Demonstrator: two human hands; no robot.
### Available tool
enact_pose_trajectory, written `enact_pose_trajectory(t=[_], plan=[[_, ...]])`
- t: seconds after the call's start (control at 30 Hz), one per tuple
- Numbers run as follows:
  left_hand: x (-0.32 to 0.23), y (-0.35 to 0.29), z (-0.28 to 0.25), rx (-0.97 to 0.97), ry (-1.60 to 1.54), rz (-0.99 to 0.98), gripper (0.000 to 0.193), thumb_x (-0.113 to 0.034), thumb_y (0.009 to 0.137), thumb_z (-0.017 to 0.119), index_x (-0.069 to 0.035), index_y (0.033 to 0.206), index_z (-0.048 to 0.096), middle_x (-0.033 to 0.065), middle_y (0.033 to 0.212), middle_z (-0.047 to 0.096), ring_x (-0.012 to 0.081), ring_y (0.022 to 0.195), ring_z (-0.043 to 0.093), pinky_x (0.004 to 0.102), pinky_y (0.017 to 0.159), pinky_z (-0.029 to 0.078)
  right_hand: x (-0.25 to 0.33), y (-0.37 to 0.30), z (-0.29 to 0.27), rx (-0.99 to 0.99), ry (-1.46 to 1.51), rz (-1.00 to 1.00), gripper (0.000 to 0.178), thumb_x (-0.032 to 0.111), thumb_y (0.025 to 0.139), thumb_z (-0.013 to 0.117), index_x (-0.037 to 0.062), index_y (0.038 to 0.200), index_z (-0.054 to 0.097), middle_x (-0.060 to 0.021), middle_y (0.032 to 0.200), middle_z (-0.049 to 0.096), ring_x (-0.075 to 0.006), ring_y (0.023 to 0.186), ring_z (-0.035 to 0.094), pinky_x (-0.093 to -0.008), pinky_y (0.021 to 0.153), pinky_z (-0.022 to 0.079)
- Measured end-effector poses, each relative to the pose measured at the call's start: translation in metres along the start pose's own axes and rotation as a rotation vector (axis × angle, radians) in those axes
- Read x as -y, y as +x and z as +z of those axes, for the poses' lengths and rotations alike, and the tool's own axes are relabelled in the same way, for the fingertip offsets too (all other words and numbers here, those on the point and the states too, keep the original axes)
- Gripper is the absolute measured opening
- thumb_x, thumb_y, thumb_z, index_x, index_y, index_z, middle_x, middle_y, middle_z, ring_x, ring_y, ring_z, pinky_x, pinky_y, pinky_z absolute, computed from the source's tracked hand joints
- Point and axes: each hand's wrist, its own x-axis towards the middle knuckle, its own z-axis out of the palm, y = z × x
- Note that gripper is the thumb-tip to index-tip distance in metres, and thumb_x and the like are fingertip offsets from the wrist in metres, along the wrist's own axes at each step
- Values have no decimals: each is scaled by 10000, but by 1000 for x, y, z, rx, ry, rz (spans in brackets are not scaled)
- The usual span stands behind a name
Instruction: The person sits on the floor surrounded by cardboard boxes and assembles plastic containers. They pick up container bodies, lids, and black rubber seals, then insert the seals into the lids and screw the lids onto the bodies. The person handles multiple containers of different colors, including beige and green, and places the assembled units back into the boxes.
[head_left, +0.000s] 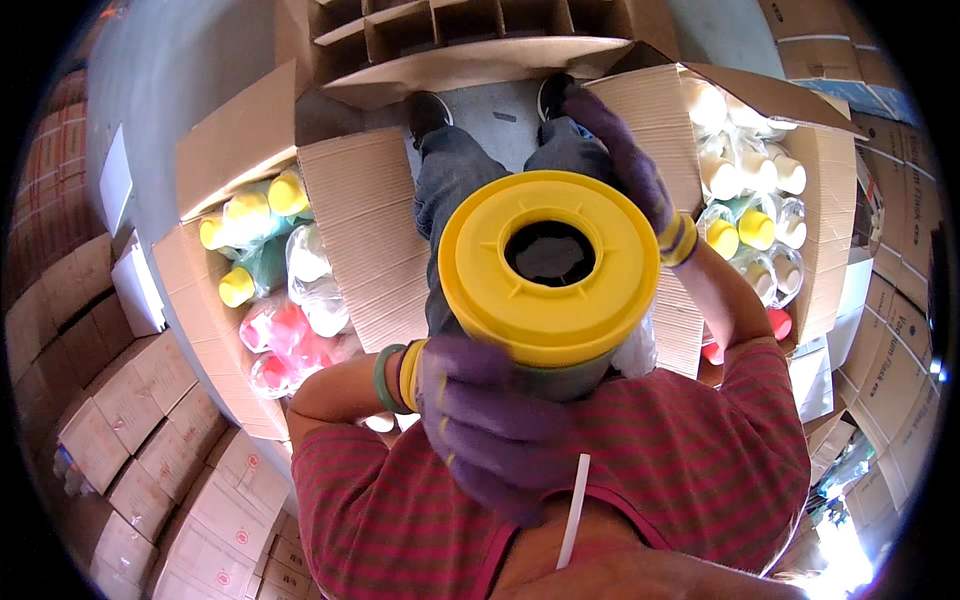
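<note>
A round flask-like container [470, 290] stands in front of my chest, above my lap. Its yellow plastic end faces up, with a round dark opening in the centre; little of its greyish-green body shows below. My left hand [490, 420], in a purple glove with a yellow cuff, curves against the container's near left side and is slightly blurred. My right hand [628, 165], gloved alike, is beside the far right rim, with its fingers stretched away past the container. Clear plastic film [637, 348] shows next to the container's lower right side.
An open carton [365, 230] on the left and another [645, 130] on the right hold plastic-wrapped bottles with yellow, white and red parts. Ahead, beyond my feet, is a carton with cardboard dividers [400, 35]. Stacked boxes [130, 400] line both sides.
</note>
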Motion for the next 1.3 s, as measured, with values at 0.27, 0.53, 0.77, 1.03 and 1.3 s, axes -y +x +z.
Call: enact_pose_trajectory(t=[0.27, 0.53, 0.77, 1.03, 1.3], plan=[[42, 58, -77, -366, -13, -471, 515, -242, 894, 710, -60, 1338, 523, 135, 1224, 626, 275, 1152, 615, 380, 995, 510, 22, 84, 5, -95, 316, 162, 532, 357, 1003, 463, -6, 1392, 474, -185, 1298, 591, -268, 1285, 497, -400, 1083, 391], [134, 37, -85, -838, -622, -571, 446, -234, 895, 729, -70, 1281, 576, 116, 1184, 649, 260, 1126, 632, 363, 967, 531, -22, 126, 15, 5, -1015, -368, 565, 280, 952, 588, 40, 1434, 419, -259, 1405, 464, -387, 1308, 460, -456, 1051, 418], [173, 28, -77, -1022, -593, -611, 490, -230, 854, 782, -88, 1273, 573, 77, 1138, 661, 217, 1066, 649, 332, 861, 554, -57, 121, 19, -63, -441, -100, 545, 266, 992, 548, 65, 1470, 383, -238, 1259, 589, -325, 1157, 608, -432, 968, 514], [199, 34, -81, -1066, -491, -534, 427, -188, 918, 701, -56, 1299, 562, 99, 1174, 664, 237, 1068, 658, 343, 865, 572, -84, 150, 24, -82, -410, -80, 539, 305, 986, 581, 62, 1438, 419, -219, 1164, 642, -301, 1059, 662, -378, 930, 537], [227, 32, -100, -1139, -559, -545, 530, -181, 825, 808, -32, 1274, 570, 115, 1209, 648, 230, 1110, 629, 320, 930, 537, -108, 188, 21, 15, -969, -139, 631, 310, 956, 627, 146, 1500, 350, -191, 1350, 559, -346, 1215, 580, -434, 1054, 462]])
